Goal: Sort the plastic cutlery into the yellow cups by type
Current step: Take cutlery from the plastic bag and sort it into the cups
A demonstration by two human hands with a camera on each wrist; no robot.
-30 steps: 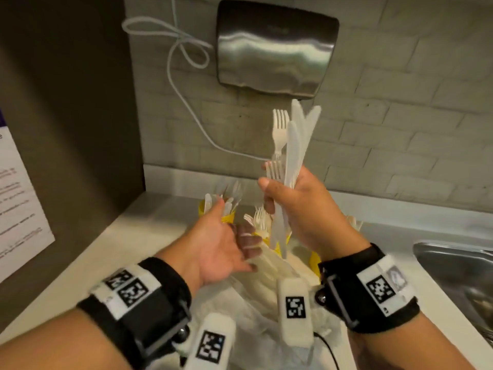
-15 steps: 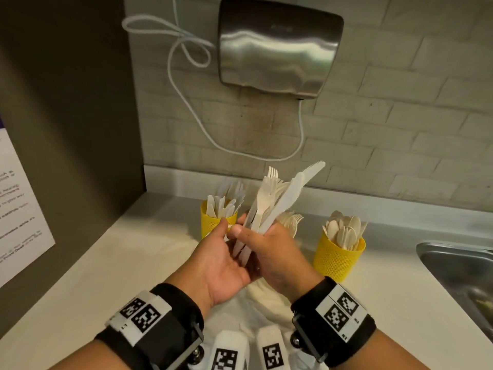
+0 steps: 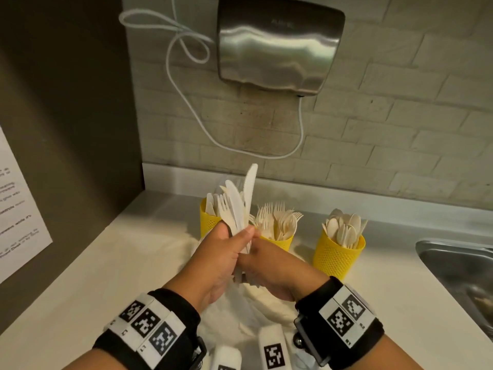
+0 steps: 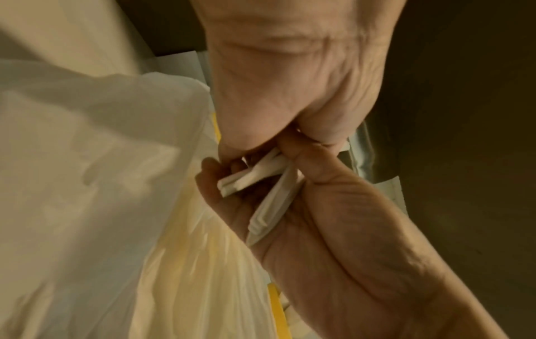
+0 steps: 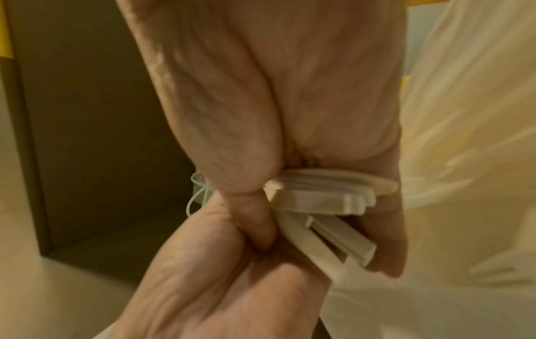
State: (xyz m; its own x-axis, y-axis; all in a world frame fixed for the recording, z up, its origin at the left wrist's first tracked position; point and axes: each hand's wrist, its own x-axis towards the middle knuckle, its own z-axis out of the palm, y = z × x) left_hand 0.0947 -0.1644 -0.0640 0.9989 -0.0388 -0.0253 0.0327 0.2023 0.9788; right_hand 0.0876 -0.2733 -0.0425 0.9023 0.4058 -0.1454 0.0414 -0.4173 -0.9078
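Note:
A bundle of white plastic cutlery [image 3: 237, 209], knives and at least one fork, stands upright between both hands. My left hand [image 3: 221, 252] grips its middle; my right hand [image 3: 269, 268] holds the handle ends just below. The handle ends [image 4: 261, 174] show between the curled fingers, and again in the right wrist view [image 5: 324, 195]. Behind stand three yellow cups: the left cup [image 3: 209, 222] holds knives, the middle cup [image 3: 280, 243] forks, the right cup [image 3: 338, 257] spoons. The bundle hides part of the left cup.
A crumpled white plastic bag [image 3: 266, 297] lies on the counter under the hands. A steel sink [image 3: 458, 265] is at the right. A hand dryer [image 3: 277, 41] with a hanging cord is on the brick wall. A dark side wall with a paper notice [image 3: 16, 209] closes the left.
My right hand brought the bundle down from head height to just in front of the cups. My left hand, open before, closed round it, and the bundle turned more upright.

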